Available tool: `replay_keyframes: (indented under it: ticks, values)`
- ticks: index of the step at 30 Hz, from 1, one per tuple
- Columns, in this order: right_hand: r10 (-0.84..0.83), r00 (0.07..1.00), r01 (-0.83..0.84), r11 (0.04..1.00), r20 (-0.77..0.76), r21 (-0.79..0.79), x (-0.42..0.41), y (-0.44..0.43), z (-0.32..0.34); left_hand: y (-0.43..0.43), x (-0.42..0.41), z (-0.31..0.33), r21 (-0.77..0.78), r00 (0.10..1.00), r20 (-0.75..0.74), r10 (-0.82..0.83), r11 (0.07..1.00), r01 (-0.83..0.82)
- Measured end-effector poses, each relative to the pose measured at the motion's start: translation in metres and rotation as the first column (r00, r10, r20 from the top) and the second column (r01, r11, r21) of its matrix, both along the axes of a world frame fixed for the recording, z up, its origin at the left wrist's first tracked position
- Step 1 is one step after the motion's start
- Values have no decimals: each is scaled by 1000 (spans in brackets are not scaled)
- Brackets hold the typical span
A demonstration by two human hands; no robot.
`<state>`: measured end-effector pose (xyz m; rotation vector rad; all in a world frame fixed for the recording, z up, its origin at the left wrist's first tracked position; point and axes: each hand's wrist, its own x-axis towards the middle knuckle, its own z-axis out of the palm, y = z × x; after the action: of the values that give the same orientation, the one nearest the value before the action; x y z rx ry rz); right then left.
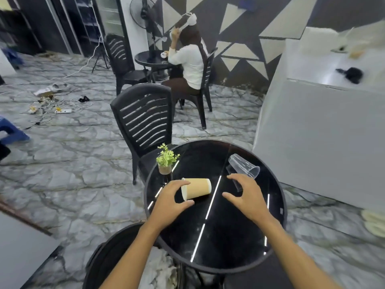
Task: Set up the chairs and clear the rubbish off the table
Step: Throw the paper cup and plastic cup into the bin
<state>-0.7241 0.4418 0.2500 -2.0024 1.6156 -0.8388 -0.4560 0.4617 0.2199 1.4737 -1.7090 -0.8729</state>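
Note:
A tan paper cup (198,187) lies on its side on the round black glass table (225,243). My left hand (169,202) is at the cup's open rim, fingers spread around it, thumb under the rim. A clear plastic cup (244,166) lies tipped over at the table's far right. My right hand (246,196) hovers open just in front of it, holding nothing. A black slatted chair (145,119) stands at the table's far left side. The curved top of another black chair (108,255) shows near me at the lower left.
A small potted green plant (166,160) stands on the table's far left. A large white counter (320,130) is close on the right. A person sits at another black table (152,59) behind. Cables and power strips (56,105) litter the marble floor on the left.

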Motion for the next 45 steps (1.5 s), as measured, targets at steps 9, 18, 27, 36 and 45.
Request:
replay_keyframes:
  ticks: [9,18,27,36,45]
  values:
    - [34,999,-35,998,29,59,-63,-88,-35,-70,-56,-20,29,994,109,1,1000,-4]
    - [13,981,-5,999,-192,45,-89,-188,-66,-144,-61,-58,103,932,360,-47,995,11]
    - [28,937,50,976,-349,212,-95,-222,-94,-167,-56,-67,148,741,640,-204,979,142]
    - [-16,969,93,948,-245,303,-88,-214,-91,-156,-56,-61,149,774,619,-131,988,49]
    - [91,992,-66,963,-85,262,-43,-162,-55,-89,-23,-30,164,871,481,103,965,-205]
